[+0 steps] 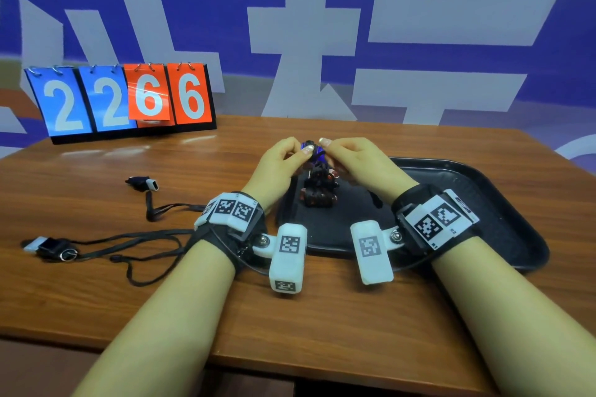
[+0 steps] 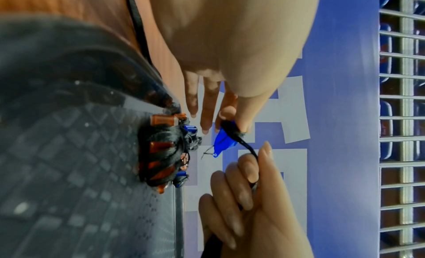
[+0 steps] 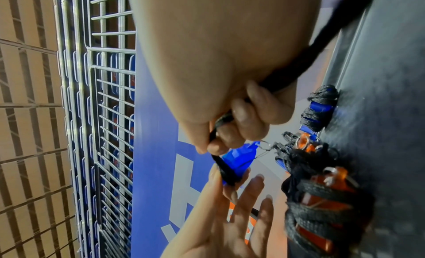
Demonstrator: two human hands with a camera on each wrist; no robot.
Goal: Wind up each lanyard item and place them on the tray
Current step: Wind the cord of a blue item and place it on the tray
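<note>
Blue tag [image 1: 310,148] with black cord [image 3: 224,168], raised above the tray's far left corner.

Pinched at one end between thumb and fingertip of left hand [image 1: 283,167]; cord pulled taut in the curled fingers of right hand [image 1: 358,164]. Beneath, on black tray [image 1: 483,203], a pile of wound orange and blue items [image 1: 319,190]. Near the table's [image 1: 161,293] left edge, two unwound lanyards [image 1: 106,245]. At far left corner, flip numbers reading 2266 [image 1: 125,98].

wound bundles [image 1: 319,192] crowd tray's [image 1: 503,203] left — right half bare.
</note>
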